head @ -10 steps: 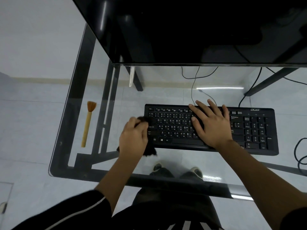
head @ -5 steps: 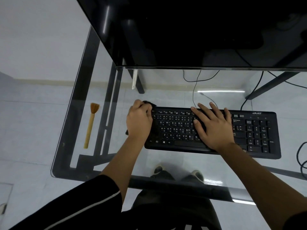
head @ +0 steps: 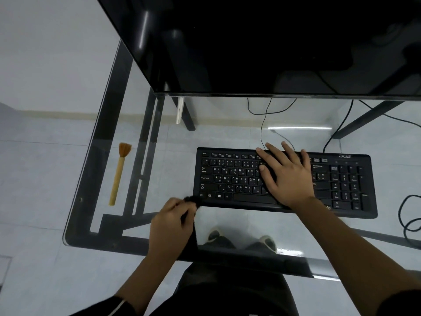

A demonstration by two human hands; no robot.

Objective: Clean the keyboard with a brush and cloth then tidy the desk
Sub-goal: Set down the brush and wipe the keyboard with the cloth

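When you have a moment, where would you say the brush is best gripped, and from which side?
Probably the brush mid-handle, pinched across its width from above: it lies flat on the glass desk, bristles pointing away, the straight handle exposed. The left hand is nearer but grips the dark cloth.

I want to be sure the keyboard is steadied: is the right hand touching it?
Touching. The head view shows the right hand lying flat on the keyboard, its fingers spread across the middle keys.

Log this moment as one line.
left hand: grips cloth at keyboard front-left corner | right hand: flat on keyboard | brush: untouched, left of keyboard
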